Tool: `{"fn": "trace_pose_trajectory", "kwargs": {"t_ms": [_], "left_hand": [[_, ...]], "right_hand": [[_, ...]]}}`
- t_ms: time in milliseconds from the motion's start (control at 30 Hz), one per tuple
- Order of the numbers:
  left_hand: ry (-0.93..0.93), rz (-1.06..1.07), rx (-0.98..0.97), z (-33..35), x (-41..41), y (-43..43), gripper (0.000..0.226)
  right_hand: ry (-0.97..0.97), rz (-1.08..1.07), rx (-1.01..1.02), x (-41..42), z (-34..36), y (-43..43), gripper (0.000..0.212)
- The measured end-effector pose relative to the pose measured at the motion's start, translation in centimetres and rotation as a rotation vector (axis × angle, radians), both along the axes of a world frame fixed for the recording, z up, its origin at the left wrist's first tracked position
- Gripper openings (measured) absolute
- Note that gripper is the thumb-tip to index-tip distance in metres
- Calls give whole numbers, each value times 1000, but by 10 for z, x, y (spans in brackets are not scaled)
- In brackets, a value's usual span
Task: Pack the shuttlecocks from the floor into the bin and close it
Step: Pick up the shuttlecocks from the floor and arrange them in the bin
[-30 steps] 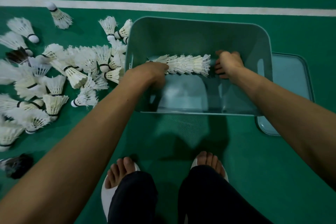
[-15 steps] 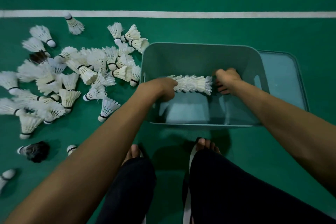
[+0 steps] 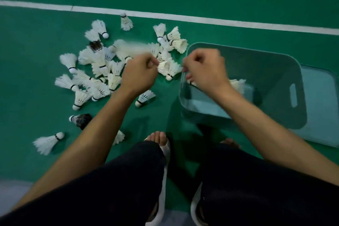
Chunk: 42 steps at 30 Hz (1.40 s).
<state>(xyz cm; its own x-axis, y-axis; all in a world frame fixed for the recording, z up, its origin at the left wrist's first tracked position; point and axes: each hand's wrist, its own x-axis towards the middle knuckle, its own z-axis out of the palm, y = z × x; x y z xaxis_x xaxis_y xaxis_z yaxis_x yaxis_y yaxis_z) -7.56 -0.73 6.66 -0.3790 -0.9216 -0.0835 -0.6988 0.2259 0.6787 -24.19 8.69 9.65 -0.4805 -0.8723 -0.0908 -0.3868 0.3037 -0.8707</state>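
A heap of white feather shuttlecocks (image 3: 102,71) lies on the green floor left of the grey-green bin (image 3: 275,71). A nested row of shuttlecocks (image 3: 237,85) lies inside the bin, mostly hidden behind my right wrist. My left hand (image 3: 140,74) hovers over the right edge of the heap, its fingers curled shut with nothing visible in them. My right hand (image 3: 205,71) hangs above the bin's left rim, also curled with nothing seen in it. Single shuttlecocks (image 3: 47,142) lie apart at the lower left, and one (image 3: 145,98) lies below my left wrist.
The bin's lid (image 3: 322,108) lies flat on the floor at the bin's right side, partly under it. A white court line (image 3: 220,21) runs behind the heap. Two dark shuttlecocks (image 3: 81,119) are among the white ones. My feet in white slippers (image 3: 165,149) stand just before the bin.
Both hands have let go of the nested row and come up out of the bin. They moved left, the left one over the floor heap. The view swung left.
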Motion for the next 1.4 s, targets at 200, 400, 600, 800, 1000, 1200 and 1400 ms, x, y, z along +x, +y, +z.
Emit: {"fn": "trace_pose_trajectory", "kwargs": {"t_ms": [200, 400, 600, 800, 1000, 1200, 1400], "left_hand": [[-633, 457, 434, -85, 127, 30, 63], [-518, 426, 368, -136, 146, 60, 68], [-355, 161, 154, -124, 109, 19, 74], [-354, 138, 197, -122, 52, -29, 60], [-226, 229, -62, -102, 17, -36, 48], [63, 204, -340, -3, -61, -7, 42], [-49, -117, -371, 28, -138, 48, 46]], "right_hand": [[195, 540, 324, 120, -62, -21, 18], [355, 541, 468, 120, -125, -54, 36], [397, 482, 334, 115, -117, -40, 19], [423, 344, -35, 114, -56, -27, 11], [258, 135, -213, 66, -14, -30, 15], [360, -259, -393, -5, 19, -15, 37], [486, -453, 2, -95, 11, 29, 23]]}}
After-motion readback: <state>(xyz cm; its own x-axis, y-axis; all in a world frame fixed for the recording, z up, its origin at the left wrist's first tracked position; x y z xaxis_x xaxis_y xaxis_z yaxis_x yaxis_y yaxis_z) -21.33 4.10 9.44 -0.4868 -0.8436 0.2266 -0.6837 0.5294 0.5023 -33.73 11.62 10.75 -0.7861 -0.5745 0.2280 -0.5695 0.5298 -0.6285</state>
